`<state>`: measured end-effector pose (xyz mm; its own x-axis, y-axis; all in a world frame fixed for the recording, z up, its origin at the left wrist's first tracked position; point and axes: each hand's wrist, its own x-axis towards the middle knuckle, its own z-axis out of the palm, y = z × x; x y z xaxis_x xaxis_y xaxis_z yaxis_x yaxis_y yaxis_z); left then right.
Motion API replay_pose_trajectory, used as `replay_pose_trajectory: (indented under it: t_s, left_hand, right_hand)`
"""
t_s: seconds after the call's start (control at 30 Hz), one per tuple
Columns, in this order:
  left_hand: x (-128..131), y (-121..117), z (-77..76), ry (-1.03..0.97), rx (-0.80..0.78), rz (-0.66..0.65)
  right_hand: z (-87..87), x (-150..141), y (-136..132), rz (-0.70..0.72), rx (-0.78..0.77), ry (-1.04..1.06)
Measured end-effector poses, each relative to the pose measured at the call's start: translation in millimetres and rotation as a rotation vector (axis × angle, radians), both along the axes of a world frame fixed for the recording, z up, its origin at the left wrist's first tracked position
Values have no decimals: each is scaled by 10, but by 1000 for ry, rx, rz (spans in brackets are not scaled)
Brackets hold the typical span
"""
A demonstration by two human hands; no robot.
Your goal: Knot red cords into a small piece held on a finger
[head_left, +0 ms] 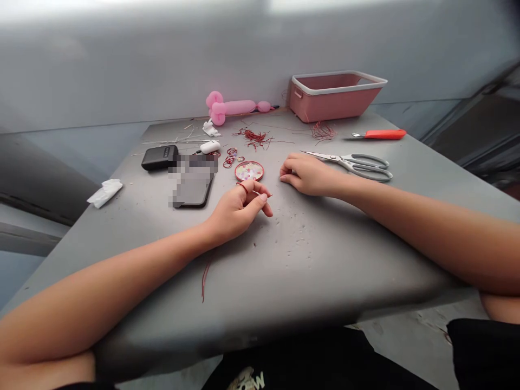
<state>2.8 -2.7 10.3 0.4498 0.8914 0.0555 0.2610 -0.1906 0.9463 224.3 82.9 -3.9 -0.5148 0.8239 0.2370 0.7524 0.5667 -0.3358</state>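
Observation:
My left hand [239, 208] is closed in a pinch, thumb against forefinger, with the tip of a thin red cord [271, 195] poking out. Red cord also loops round one of its fingers, and loose ends trail below the wrist. Just beyond it lies a small round red-rimmed dish [249, 171] with pale and reddish beads. My right hand [305, 174] rests on the table to the right of the dish, fingers curled in; whatever they may hold is hidden. Grey-handled scissors [357, 163] lie behind that hand, blades pointing left.
Knotted red cord loops [231, 157], a phone [193, 187], a white earbud case [210, 147] and a black box [159, 157] are on the left. Cord scraps [254, 137], a pink balloon [239, 106], a pink basket [329, 103] and a red-handled cutter [384, 134] lie farther back.

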Motion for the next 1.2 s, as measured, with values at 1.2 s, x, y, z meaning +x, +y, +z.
replay_pose_trajectory:
  t_s: [1.2]
  left_hand:
    - [-36, 23, -65, -74, 32, -48]
  right_hand:
    - [71, -174, -650, 301, 259, 601]
